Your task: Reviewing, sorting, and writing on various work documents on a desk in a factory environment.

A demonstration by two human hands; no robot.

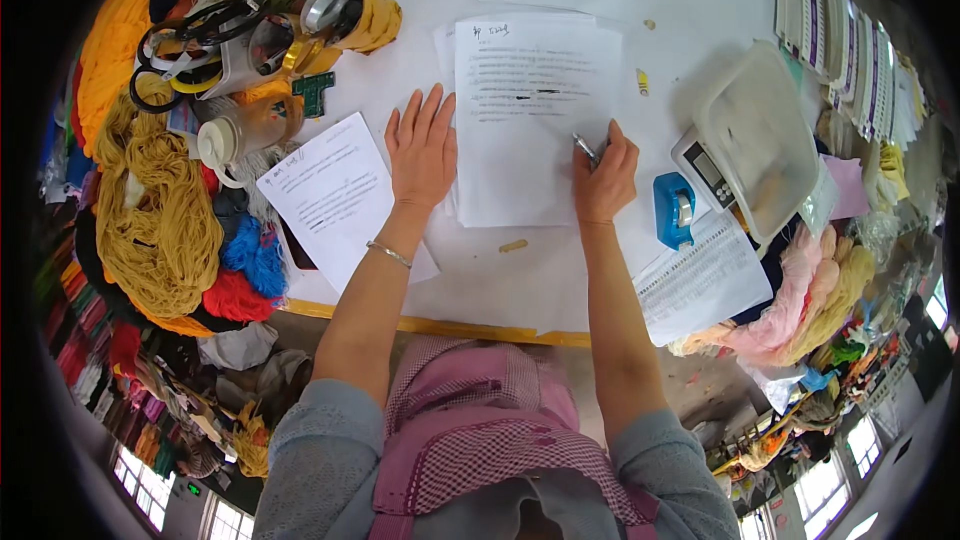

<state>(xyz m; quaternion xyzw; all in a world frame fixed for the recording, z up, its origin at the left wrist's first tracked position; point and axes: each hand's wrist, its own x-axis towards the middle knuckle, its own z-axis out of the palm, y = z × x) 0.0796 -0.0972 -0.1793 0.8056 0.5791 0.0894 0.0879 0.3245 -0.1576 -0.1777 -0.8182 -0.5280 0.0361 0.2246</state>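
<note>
The scene was bright and evenly lit with soft daylight, sharp at the centre, only faint shadows beneath the hands and on the white table (560,280), while strong fisheye bending and black corners framed the edges

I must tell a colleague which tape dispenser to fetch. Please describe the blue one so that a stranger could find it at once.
Start at the white table, then find the digital scale with a clear tray on the person's right. The blue tape dispenser lies just left of the scale, beside the right hand holding a pen. It is the only bright blue plastic thing among the white papers.
</note>
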